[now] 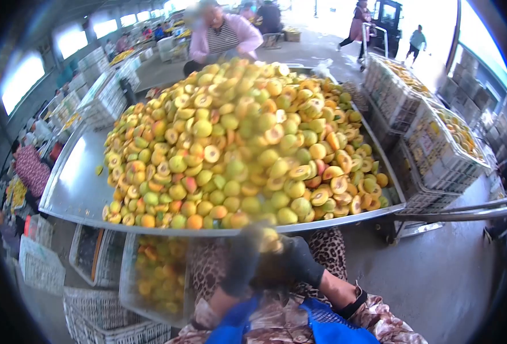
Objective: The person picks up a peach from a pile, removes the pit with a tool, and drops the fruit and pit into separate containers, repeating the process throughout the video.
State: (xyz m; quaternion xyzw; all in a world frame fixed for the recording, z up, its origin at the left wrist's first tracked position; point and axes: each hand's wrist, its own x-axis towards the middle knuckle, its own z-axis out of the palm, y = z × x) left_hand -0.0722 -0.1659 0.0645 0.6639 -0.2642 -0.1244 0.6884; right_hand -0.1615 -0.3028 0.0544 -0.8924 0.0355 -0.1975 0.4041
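Note:
Both my hands wear dark gloves and are held together over my lap, just below the near edge of a metal table [81, 178]. Between them is a yellow peach [271, 241], blurred, with the fingers of my left hand [242, 261] and my right hand [300, 264] closed around it. Smears on the lens blur the left hand, and whether it holds a tool cannot be made out. A large heap of peaches [202, 127], many cut in half with red-tinged hollows showing, covers most of the tabletop in front of me.
Below the table, left of my legs, a crate [128, 269] holds more peaches. A white basket [87, 307] stands nearer. At right, stacked crates [437, 152] hold fruit. Across the table sits a person in a pink top [248, 37]; other people are farther back.

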